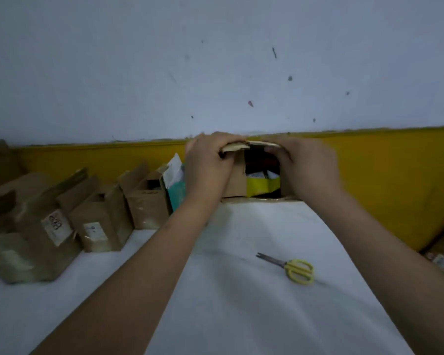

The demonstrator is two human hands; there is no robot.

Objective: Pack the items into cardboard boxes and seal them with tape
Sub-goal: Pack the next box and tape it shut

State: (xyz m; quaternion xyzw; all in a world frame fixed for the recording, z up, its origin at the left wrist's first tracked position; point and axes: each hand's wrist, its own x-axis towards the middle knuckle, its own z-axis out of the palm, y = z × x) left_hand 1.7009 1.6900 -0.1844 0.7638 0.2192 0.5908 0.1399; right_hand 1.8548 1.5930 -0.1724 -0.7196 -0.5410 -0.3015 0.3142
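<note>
A cardboard box (pixel 237 179) stands at the far edge of the white table (pixel 241 290), against the wall. Its opening faces me, and a yellow-green packet (pixel 262 187) and dark items show inside. My left hand (pixel 208 167) grips the box's left side and the top flap (pixel 241 146). My right hand (pixel 308 170) grips the right side, thumb under the same flap. Both hands hide the box's side walls. The flap is bent down over the opening.
Several brown cardboard boxes (pixel 98 221), some taped and labelled, stand in a row at the left. A teal and white packet (pixel 176 185) sticks out beside the held box. Yellow-handled scissors (pixel 292 269) lie on the table at the right. A yellow wall band (pixel 395 175) runs behind.
</note>
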